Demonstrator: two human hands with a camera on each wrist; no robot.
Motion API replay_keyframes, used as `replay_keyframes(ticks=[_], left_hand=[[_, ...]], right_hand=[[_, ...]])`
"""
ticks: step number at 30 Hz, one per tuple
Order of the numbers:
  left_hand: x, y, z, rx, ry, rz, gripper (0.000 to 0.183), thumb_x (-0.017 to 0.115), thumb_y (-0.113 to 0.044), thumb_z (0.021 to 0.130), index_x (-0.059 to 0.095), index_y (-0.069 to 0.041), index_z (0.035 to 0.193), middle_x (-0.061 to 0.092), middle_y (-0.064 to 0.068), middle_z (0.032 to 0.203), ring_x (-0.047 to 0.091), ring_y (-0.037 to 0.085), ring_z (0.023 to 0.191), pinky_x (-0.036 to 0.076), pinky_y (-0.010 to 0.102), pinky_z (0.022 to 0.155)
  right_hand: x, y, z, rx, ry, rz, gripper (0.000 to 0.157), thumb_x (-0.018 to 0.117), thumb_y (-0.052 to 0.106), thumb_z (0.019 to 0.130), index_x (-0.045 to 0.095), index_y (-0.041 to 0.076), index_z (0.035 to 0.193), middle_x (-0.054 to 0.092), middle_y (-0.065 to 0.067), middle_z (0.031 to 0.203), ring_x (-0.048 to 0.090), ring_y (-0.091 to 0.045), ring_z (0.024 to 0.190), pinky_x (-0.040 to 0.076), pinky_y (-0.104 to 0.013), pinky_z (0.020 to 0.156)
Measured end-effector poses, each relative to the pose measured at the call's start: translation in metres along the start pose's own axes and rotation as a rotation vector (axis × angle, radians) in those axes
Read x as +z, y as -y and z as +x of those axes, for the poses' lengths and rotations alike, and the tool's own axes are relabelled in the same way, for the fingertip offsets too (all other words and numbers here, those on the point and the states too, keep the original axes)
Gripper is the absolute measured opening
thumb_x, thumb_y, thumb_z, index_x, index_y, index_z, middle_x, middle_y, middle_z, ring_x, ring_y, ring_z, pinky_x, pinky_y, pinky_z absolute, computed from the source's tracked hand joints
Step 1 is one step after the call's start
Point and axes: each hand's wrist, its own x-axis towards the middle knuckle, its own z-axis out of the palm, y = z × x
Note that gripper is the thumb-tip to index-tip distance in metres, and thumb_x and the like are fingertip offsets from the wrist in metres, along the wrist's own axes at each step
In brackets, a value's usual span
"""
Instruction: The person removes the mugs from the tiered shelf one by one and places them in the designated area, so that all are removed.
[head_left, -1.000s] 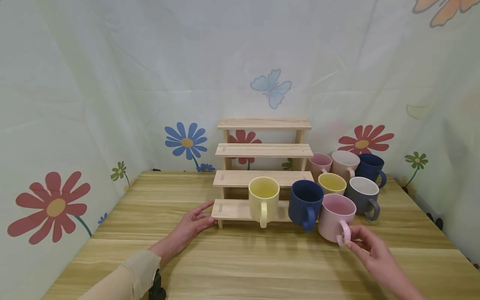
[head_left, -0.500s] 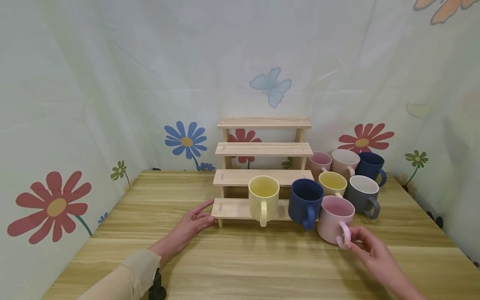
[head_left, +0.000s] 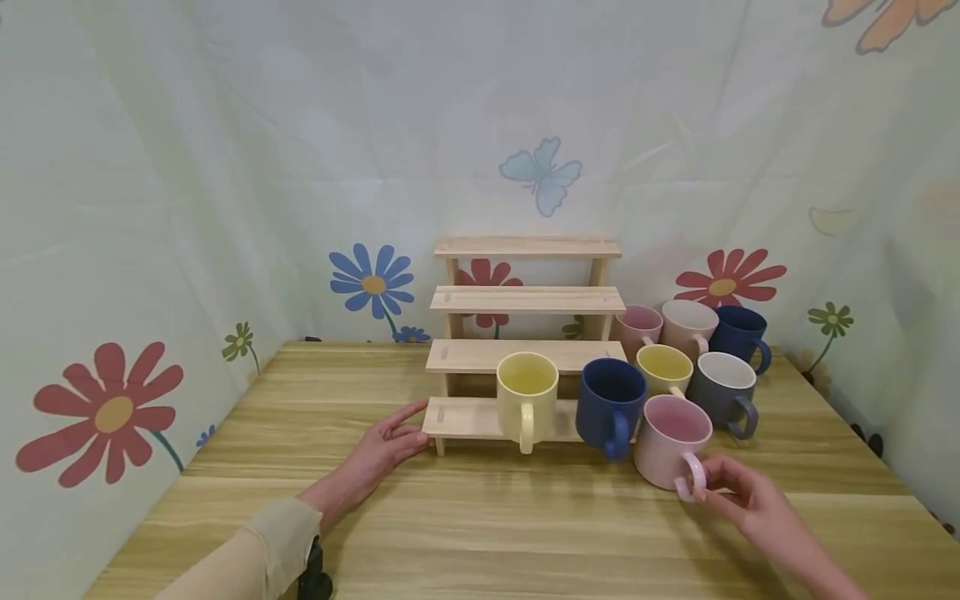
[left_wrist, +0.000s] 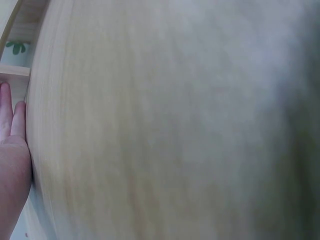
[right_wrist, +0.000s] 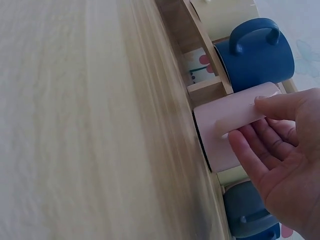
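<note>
My right hand (head_left: 753, 504) pinches the handle of a pink mug (head_left: 663, 462), thumb on one side and fingers on the other. Upright, the mug stands at the right front corner of a stepped wooden rack (head_left: 468, 421); the right wrist view shows its base at the tabletop. My left hand (head_left: 378, 450) touches the left end of the rack's lowest step with extended fingers; the left wrist view catches only part of it. On that step sit a yellow mug (head_left: 525, 404) and a dark blue mug (head_left: 609, 408), handles towards me.
Behind the pink mug, right of the rack, stand a yellow mug (head_left: 666, 367), a grey mug (head_left: 722, 387), a pink mug (head_left: 636, 325), a pale pink mug (head_left: 686, 329) and a navy mug (head_left: 735, 333). A flowered curtain (head_left: 375, 125) hangs behind the wooden table (head_left: 480, 533).
The pink mug has shifted slightly towards me, with my right hand still at its handle. My left hand and the two mugs on the step have stayed put.
</note>
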Motion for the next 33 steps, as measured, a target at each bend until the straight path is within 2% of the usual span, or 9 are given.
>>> replay_keyframes(ticks=[6, 17, 27, 33], left_hand=[[0.000, 0.000, 0.000, 0.005, -0.005, 0.005, 0.067, 0.063, -0.016, 0.097, 0.031, -0.019, 0.156, 0.065, 0.010, 0.127, 0.064, 0.009, 0.115, 0.052, 0.025, 0.104], [0.001, -0.001, 0.000, -0.007, -0.013, 0.010, 0.068, 0.064, -0.018, 0.097, 0.031, -0.019, 0.156, 0.063, 0.012, 0.131, 0.064, 0.008, 0.116, 0.052, 0.024, 0.103], [0.000, 0.000, 0.000, 0.004, -0.002, 0.013, 0.067, 0.063, -0.018, 0.097, 0.030, -0.020, 0.156, 0.065, 0.009, 0.127, 0.064, 0.008, 0.116, 0.052, 0.025, 0.104], [0.001, -0.001, -0.001, 0.007, 0.002, 0.016, 0.067, 0.062, -0.017, 0.098, 0.029, -0.019, 0.156, 0.065, 0.008, 0.126, 0.064, 0.008, 0.115, 0.052, 0.026, 0.105]], right_hand=[[-0.002, 0.001, 0.003, 0.084, 0.036, -0.023, 0.017, 0.068, 0.000, 0.089, 0.063, -0.005, 0.104, 0.069, 0.008, 0.091, 0.062, 0.004, 0.082, 0.057, -0.015, 0.069], [0.001, 0.005, 0.006, 0.066, -0.031, -0.124, 0.015, 0.073, 0.001, 0.086, 0.066, -0.001, 0.099, 0.069, 0.007, 0.088, 0.061, 0.007, 0.081, 0.057, -0.014, 0.068], [-0.001, 0.009, 0.007, 0.133, -0.011, -0.163, 0.015, 0.073, 0.004, 0.086, 0.066, 0.001, 0.099, 0.069, 0.006, 0.088, 0.059, 0.008, 0.081, 0.057, -0.017, 0.067], [-0.001, 0.010, 0.006, 0.155, 0.001, -0.167, 0.022, 0.073, 0.001, 0.085, 0.063, -0.004, 0.104, 0.069, 0.000, 0.091, 0.059, 0.007, 0.078, 0.057, -0.017, 0.067]])
